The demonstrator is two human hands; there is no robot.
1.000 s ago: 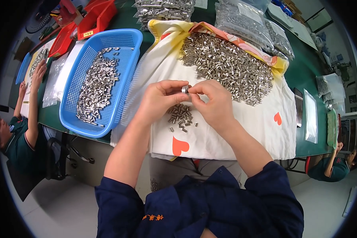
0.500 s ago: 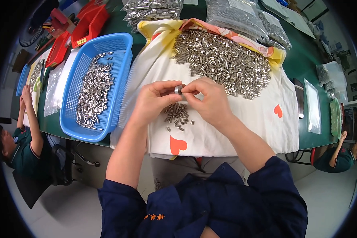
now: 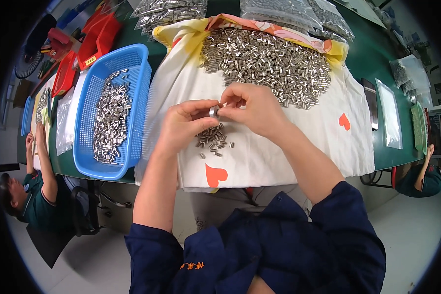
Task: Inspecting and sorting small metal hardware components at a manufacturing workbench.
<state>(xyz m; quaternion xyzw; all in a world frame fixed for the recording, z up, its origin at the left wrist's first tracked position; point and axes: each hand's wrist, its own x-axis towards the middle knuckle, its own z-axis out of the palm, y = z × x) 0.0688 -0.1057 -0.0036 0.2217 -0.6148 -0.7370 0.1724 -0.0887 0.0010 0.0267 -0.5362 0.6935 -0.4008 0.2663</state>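
My left hand (image 3: pixel 180 122) pinches a short, round, shiny metal ring (image 3: pixel 213 111) between thumb and fingers, above a white cloth (image 3: pixel 284 157) with red hearts. At the ring's right side my right hand (image 3: pixel 257 110) is closed, thumb and fingertips drawn together. Whatever those fingertips hold is too small and hidden to make out. Beneath my hands lies a small heap of little metal sleeves (image 3: pixel 213 141), partly covered by the left hand. Beyond them spreads a large heap of similar metal sleeves (image 3: pixel 274 61), bordered by the cloth's folded yellow and pink edge.
On the left stands a blue plastic basket (image 3: pixel 143 61) holding many metal sleeves. Red bins (image 3: pixel 99 36) and bags of metal parts (image 3: pixel 169 12) sit farther back. To the right lie a phone (image 3: pixel 370 104) and a clear bag (image 3: pixel 389 115). Co-workers sit at both sides.
The whole view has shifted slightly, with the table contents sitting a bit farther left and up. My left hand still holds the ring; the right hand's fingers have moved slightly against it.
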